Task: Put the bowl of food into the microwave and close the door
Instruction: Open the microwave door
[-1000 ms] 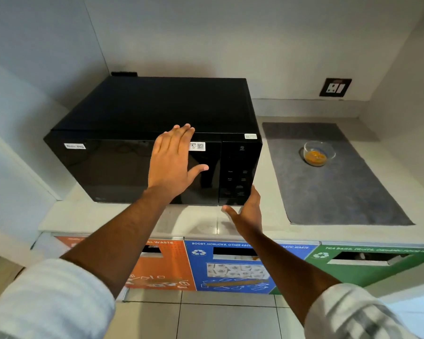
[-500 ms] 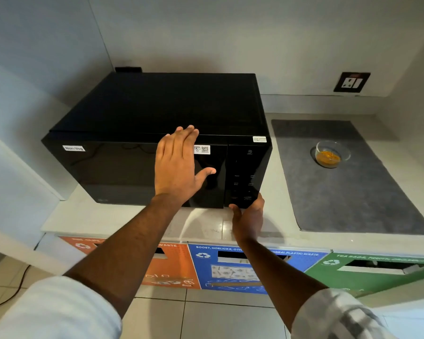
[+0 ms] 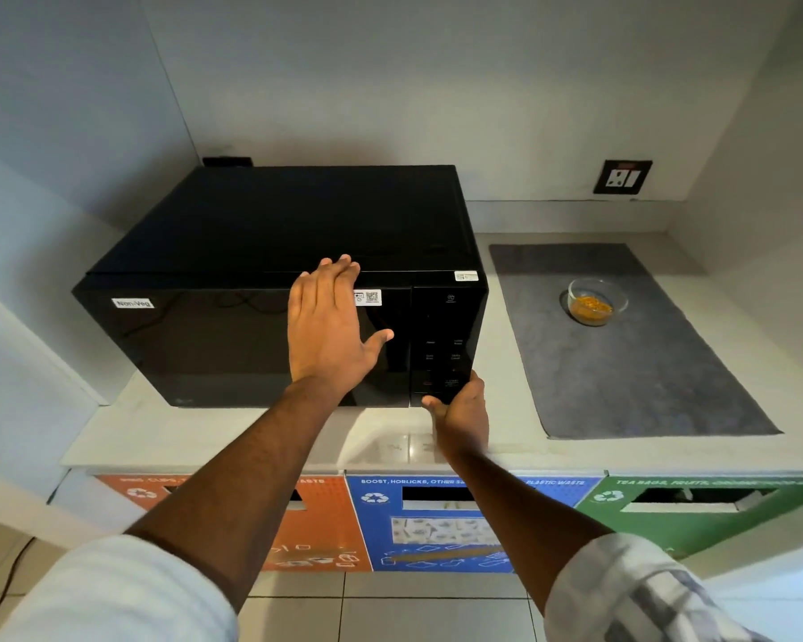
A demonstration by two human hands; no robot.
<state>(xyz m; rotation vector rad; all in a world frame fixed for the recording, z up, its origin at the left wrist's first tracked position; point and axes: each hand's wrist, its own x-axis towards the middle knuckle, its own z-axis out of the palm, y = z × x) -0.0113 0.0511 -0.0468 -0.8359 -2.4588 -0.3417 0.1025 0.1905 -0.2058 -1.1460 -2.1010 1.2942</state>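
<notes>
A black microwave (image 3: 233, 252) stands on the white counter, its glass door shut. My left hand (image 3: 330, 331) is spread flat, fingers together and thumb out, in front of the door's right part. My right hand (image 3: 460, 410) is at the bottom of the control panel (image 3: 443, 349), thumb against its lower edge; whether a finger presses a button I cannot tell. The glass bowl of orange food (image 3: 592, 303) sits to the right on a grey mat (image 3: 622, 363), apart from both hands.
The counter (image 3: 205, 442) sits in a wall alcove, with a socket (image 3: 622, 177) on the back wall. Below its front edge are orange (image 3: 325, 525), blue (image 3: 436, 525) and green (image 3: 696, 507) waste bins. The floor is tiled.
My right hand rose from below the counter edge to the bottom of the control panel. My left hand stayed in front of the door. The view shifted slightly.
</notes>
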